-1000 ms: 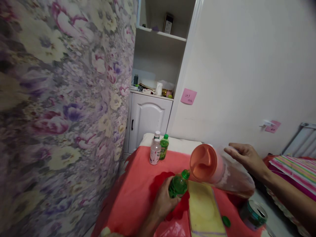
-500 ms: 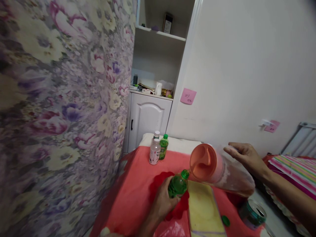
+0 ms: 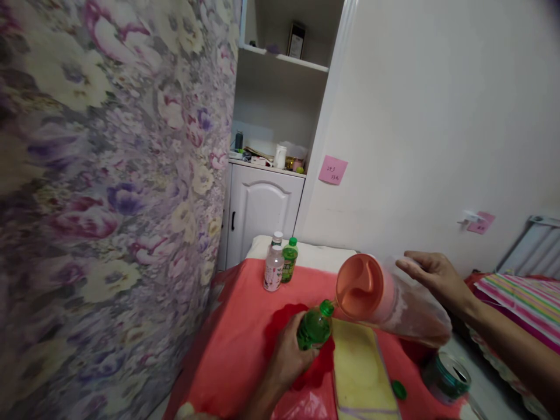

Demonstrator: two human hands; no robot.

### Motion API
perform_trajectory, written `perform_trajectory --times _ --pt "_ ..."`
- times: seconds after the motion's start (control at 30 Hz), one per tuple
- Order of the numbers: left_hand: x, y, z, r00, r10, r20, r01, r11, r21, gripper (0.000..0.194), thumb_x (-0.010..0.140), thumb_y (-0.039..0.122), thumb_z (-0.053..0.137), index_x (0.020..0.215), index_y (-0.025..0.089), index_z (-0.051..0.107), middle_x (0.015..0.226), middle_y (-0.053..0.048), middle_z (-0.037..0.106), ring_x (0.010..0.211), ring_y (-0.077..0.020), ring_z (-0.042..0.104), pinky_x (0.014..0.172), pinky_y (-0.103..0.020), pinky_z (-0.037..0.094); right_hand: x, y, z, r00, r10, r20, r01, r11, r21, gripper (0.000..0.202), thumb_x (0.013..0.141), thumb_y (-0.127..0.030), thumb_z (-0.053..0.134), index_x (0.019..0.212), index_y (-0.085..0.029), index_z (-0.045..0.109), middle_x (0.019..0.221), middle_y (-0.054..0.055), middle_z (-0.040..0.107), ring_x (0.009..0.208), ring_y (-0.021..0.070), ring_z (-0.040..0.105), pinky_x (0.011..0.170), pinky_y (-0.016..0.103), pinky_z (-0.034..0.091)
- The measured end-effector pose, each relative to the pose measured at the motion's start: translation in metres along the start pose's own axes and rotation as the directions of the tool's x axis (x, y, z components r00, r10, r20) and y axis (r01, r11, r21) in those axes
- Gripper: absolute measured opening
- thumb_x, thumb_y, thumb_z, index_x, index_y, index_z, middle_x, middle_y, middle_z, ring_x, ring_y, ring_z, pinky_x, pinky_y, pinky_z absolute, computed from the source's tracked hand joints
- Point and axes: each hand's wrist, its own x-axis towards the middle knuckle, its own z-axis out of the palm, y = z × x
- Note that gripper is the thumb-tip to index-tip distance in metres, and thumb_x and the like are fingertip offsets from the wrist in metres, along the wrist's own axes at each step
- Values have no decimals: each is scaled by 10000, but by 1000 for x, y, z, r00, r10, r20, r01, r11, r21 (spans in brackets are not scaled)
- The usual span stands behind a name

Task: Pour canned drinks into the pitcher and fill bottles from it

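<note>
My left hand (image 3: 291, 350) is wrapped round a green bottle (image 3: 315, 328), which leans to the right over the red tablecloth (image 3: 236, 326). At the bottle's mouth is the rim of a large clear pitcher (image 3: 411, 309) with an orange-pink lid (image 3: 359, 287), tipped on its side with brownish liquid inside. My right hand (image 3: 424, 271) holds the pitcher from its far right side; the handle is hard to make out. Below the pitcher lie a folded yellow cloth (image 3: 363, 367) and a green cap (image 3: 398, 389).
Several bottles stand at the back left of the table, among them a pale one (image 3: 273, 269) and a green one (image 3: 289, 262). An opened can (image 3: 448, 378) is at the right edge. A floral curtain (image 3: 109, 204) hangs on the left.
</note>
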Motion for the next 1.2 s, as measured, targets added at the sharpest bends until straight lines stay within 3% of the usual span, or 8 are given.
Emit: perform_trajectory --times 1.2 --pt "1 -1 0 1000 3 15 -3 1000 6 685 580 40 653 1249 170 587 1224 -111 709 1133 -286 655 995 -383 496 1 -4 -2 1000 2 13 -2 1000 -21 529 888 -639 535 611 -226 357 619 -47 288 572 122 312 518 268 238"
